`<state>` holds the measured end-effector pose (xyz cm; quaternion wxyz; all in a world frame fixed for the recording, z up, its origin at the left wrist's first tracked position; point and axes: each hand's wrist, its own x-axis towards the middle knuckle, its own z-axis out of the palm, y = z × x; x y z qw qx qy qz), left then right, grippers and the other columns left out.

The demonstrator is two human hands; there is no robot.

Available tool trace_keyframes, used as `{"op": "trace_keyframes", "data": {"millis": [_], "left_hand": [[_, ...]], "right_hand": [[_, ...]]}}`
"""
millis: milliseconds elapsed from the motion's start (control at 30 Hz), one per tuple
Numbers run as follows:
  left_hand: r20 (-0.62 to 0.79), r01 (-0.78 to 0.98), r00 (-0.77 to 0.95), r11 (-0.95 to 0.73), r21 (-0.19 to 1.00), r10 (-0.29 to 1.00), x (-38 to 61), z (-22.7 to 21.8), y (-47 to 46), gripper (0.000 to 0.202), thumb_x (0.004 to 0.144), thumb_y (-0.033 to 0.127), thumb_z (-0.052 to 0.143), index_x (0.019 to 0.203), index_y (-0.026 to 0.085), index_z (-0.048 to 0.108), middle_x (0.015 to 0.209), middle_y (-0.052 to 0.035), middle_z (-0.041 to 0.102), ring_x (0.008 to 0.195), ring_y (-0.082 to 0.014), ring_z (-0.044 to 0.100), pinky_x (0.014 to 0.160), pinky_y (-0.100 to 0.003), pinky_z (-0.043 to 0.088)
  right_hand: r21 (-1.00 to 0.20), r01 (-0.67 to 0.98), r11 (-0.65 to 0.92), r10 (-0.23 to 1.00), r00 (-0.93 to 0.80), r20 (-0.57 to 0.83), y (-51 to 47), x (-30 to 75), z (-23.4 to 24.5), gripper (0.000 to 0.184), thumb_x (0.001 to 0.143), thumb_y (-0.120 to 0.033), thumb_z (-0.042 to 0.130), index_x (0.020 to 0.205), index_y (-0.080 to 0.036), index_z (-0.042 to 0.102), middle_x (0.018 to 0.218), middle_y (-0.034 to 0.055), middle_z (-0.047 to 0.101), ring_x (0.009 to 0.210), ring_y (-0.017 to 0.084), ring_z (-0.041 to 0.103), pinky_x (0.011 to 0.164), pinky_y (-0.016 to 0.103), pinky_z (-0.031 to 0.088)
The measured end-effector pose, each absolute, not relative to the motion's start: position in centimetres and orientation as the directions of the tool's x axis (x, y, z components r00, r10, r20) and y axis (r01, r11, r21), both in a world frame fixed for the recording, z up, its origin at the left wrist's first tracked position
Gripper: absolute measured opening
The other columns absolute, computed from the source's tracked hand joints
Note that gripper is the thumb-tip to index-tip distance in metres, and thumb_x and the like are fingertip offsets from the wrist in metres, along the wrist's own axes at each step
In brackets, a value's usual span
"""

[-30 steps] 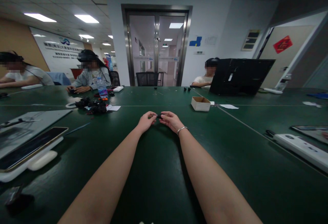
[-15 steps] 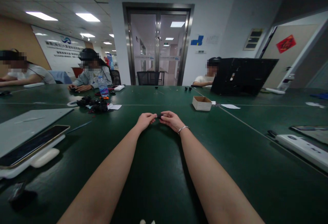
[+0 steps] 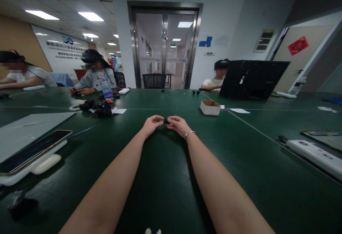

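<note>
A small black piece [image 3: 165, 120] is held between my two hands above the green table [image 3: 165, 177]; its kind is too small to make out. My left hand [image 3: 153, 124] pinches its left side with thumb and fingertips. From the right, my right hand [image 3: 178, 124] has its thumb and fingers closed on the same piece, and a silver bracelet [image 3: 190, 134] circles that wrist. The fingers cover much of the piece.
An open cardboard box [image 3: 210, 107] stands beyond my right hand. Left lie a heap of black parts [image 3: 97, 108], a water bottle [image 3: 107, 90] and a phone [image 3: 34, 152]. A power strip [image 3: 315, 155] is at right. Several people sit across the table, one behind a black monitor [image 3: 252, 80].
Both hands stay almost in place, with the fingers shifting slightly around the black piece. The whole view has moved a little.
</note>
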<state>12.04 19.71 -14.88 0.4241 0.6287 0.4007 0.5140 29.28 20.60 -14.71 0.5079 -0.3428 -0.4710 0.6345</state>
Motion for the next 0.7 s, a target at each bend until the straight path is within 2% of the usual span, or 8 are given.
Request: {"op": "trace_keyframes", "data": {"millis": [100, 167, 233, 300, 367, 533, 633, 700], "left_hand": [[0.234, -0.035, 0.15, -0.231, 0.972, 0.961, 12.35, -14.89, 19.57, 0.046, 0.065, 0.029, 0.072, 0.107, 0.017, 0.056, 0.099, -0.0088, 0.061, 0.085, -0.0152, 0.06, 0.078, -0.029, 0.047], [0.134, -0.052, 0.113, -0.129, 0.99, 0.985, 12.62, -14.98, 19.76, 0.042, 0.074, 0.035, 0.063, 0.11, 0.015, 0.053, 0.09, -0.0085, 0.06, 0.071, -0.0126, 0.06, 0.065, -0.026, 0.048], [0.084, 0.012, 0.082, -0.085, 0.996, 0.993, 12.86, -15.04, 20.02, 0.034, 0.081, 0.038, 0.053, 0.105, 0.013, 0.053, 0.073, -0.0044, 0.057, 0.056, -0.0092, 0.055, 0.053, -0.022, 0.044], [0.116, 0.089, 0.084, -0.123, 0.988, 0.99, 12.99, -15.04, 20.19, 0.029, 0.081, 0.032, 0.054, 0.103, 0.014, 0.054, 0.065, -0.0002, 0.052, 0.05, -0.0072, 0.049, 0.048, -0.019, 0.04], [0.153, 0.109, 0.096, -0.163, 0.981, 0.984, 13.01, -14.97, 20.2, 0.031, 0.076, 0.025, 0.059, 0.105, 0.016, 0.053, 0.067, 0.0012, 0.051, 0.052, -0.0067, 0.049, 0.049, -0.018, 0.04], [0.113, 0.147, 0.156, -0.136, 0.98, 0.981, 12.95, -14.92, 19.97, 0.028, 0.084, 0.035, 0.045, 0.104, 0.015, 0.051, 0.06, 0.0018, 0.049, 0.046, -0.007, 0.044, 0.042, -0.017, 0.033], [0.182, 0.151, 0.138, -0.202, 0.968, 0.974, 12.93, -15.11, 20.04, 0.029, 0.079, 0.029, 0.055, 0.104, 0.016, 0.05, 0.064, 0.0021, 0.05, 0.051, -0.0068, 0.047, 0.047, -0.017, 0.036], [0.178, 0.139, 0.144, -0.198, 0.97, 0.973, 12.86, -15.24, 20.16, 0.029, 0.08, 0.031, 0.053, 0.105, 0.016, 0.05, 0.066, 0.0012, 0.051, 0.051, -0.0072, 0.047, 0.046, -0.017, 0.037]], "right_hand": [[-0.949, -0.313, -0.041, 0.971, -0.238, 0.037, 20.6, 29.14, -14.67, 0.014, 0.072, -0.013, 0.069, 0.083, -0.013, 0.06, 0.066, 0.0014, 0.064, 0.055, 0.01, 0.063, 0.054, 0.02, 0.055], [-0.951, -0.306, -0.041, 0.97, -0.241, 0.036, 20.6, 29.12, -14.67, 0.014, 0.072, -0.012, 0.068, 0.083, -0.013, 0.06, 0.067, 0.0015, 0.064, 0.056, 0.01, 0.063, 0.054, 0.019, 0.055], [-0.954, -0.297, -0.04, 0.966, -0.254, 0.039, 20.61, 29.14, -14.7, 0.014, 0.072, -0.011, 0.068, 0.084, -0.012, 0.06, 0.066, 0.0017, 0.064, 0.056, 0.01, 0.063, 0.054, 0.019, 0.054], [-0.955, -0.293, -0.04, 0.964, -0.262, 0.04, 20.62, 29.18, -14.75, 0.014, 0.073, -0.01, 0.067, 0.085, -0.012, 0.06, 0.065, 0.0016, 0.063, 0.055, 0.01, 0.063, 0.054, 0.019, 0.054], [-0.955, -0.296, -0.039, 0.963, -0.265, 0.042, 20.61, 29.22, -14.77, 0.014, 0.073, -0.009, 0.066, 0.085, -0.012, 0.06, 0.065, 0.0018, 0.064, 0.055, 0.01, 0.063, 0.055, 0.019, 0.054], [-0.956, -0.289, -0.041, 0.96, -0.276, 0.042, 20.59, 29.28, -14.77, 0.016, 0.072, -0.009, 0.068, 0.085, -0.012, 0.061, 0.07, 0.0029, 0.065, 0.056, 0.01, 0.063, 0.055, 0.019, 0.054], [-0.955, -0.295, -0.039, 0.961, -0.273, 0.046, 20.61, 29.3, -14.77, 0.017, 0.071, -0.01, 0.069, 0.085, -0.012, 0.061, 0.07, 0.0028, 0.065, 0.056, 0.01, 0.063, 0.055, 0.019, 0.054], [-0.953, -0.299, -0.038, 0.961, -0.271, 0.047, 20.61, 29.31, -14.77, 0.015, 0.072, -0.009, 0.068, 0.085, -0.012, 0.061, 0.069, 0.0026, 0.065, 0.056, 0.01, 0.063, 0.055, 0.019, 0.054]]}}
